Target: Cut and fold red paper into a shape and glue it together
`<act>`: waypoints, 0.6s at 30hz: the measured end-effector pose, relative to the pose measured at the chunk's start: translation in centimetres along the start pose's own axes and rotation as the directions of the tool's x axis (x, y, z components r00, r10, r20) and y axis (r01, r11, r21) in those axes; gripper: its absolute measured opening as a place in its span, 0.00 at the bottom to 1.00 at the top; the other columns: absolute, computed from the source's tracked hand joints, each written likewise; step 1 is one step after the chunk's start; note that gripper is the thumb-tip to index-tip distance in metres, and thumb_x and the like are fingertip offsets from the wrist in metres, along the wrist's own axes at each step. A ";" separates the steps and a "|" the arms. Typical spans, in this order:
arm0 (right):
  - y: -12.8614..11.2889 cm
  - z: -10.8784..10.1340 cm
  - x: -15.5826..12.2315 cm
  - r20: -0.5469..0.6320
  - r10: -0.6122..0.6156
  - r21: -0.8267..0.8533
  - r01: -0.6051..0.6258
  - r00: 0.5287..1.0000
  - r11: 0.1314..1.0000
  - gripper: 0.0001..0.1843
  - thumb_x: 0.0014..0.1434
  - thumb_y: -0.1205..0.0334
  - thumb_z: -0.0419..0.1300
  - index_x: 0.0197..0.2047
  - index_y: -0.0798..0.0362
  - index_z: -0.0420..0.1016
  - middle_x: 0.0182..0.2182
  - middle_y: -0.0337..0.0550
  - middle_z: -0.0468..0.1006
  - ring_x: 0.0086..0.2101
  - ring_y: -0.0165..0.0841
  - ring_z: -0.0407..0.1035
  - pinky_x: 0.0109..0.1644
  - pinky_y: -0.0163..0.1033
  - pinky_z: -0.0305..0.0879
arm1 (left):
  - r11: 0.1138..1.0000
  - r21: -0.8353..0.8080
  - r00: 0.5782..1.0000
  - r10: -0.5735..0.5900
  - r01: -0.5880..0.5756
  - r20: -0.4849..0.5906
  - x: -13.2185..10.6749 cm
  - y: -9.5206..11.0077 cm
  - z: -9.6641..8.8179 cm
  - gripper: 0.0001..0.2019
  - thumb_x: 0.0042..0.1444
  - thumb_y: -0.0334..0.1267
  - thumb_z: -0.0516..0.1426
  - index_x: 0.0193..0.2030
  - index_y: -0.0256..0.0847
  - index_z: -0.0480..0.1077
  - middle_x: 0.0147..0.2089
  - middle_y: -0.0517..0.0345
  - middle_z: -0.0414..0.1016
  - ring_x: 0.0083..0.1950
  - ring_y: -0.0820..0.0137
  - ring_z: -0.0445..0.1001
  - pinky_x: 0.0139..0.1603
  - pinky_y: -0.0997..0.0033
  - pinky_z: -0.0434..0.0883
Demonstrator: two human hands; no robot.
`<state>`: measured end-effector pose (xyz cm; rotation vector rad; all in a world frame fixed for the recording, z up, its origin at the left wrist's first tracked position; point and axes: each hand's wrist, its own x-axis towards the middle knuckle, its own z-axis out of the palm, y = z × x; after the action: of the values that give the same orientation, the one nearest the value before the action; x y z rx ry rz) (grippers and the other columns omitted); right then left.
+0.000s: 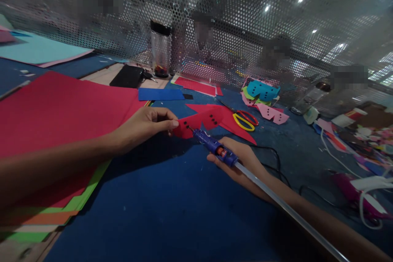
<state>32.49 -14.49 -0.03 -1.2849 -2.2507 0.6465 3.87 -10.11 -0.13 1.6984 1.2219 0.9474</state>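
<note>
My left hand pinches the left end of a red paper cutout, which has black dots and a notch in its lower edge. My right hand is wrapped round a blue hot glue gun, with a long clear glue stick running out of its back. The gun's nozzle meets or nearly meets the cutout beside the left group of dots. Behind the cutout lie red paper scraps and scissors with red and yellow handles.
Stacked coloured sheets cover the left side. A blue strip, a black wallet-like item and a bottle stand farther back. Dotted paper cutouts, a magenta glue gun and cords are at right. Perforated metal screens the back.
</note>
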 end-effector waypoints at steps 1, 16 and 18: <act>0.0 0.0 0.0 0.001 0.003 0.003 -0.003 1.000 1.000 0.12 0.62 0.51 0.67 0.38 0.50 0.73 0.34 0.41 0.78 0.31 0.32 0.70 0.35 0.36 0.64 | 1.000 0.000 1.000 0.002 -0.002 -0.001 0.0 0.0 0.0 0.12 0.55 0.50 0.64 0.33 0.42 0.78 0.30 0.60 0.77 0.33 0.70 0.74 0.37 0.72 0.70; 0.3 0.1 -0.1 -0.013 -0.048 -0.017 0.047 0.999 0.999 0.14 0.62 0.50 0.67 0.35 0.51 0.71 0.32 0.40 0.77 0.29 0.30 0.68 0.33 0.34 0.62 | 1.000 0.000 1.000 0.017 -0.017 -0.016 0.4 -1.1 -0.4 0.14 0.57 0.52 0.65 0.34 0.43 0.79 0.32 0.60 0.78 0.35 0.70 0.75 0.40 0.71 0.69; 0.3 0.0 -0.1 -0.015 -0.057 -0.024 0.056 0.998 0.998 0.14 0.62 0.50 0.67 0.36 0.51 0.71 0.31 0.39 0.76 0.28 0.30 0.67 0.33 0.34 0.61 | 1.000 0.000 1.000 0.014 -0.014 -0.020 0.4 -1.1 -0.5 0.14 0.57 0.52 0.65 0.34 0.43 0.79 0.32 0.60 0.78 0.35 0.70 0.75 0.40 0.71 0.69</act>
<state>32.70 -14.44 -0.25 -1.2287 -2.2793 0.5891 3.17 -9.47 -0.93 1.7034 1.2247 0.9746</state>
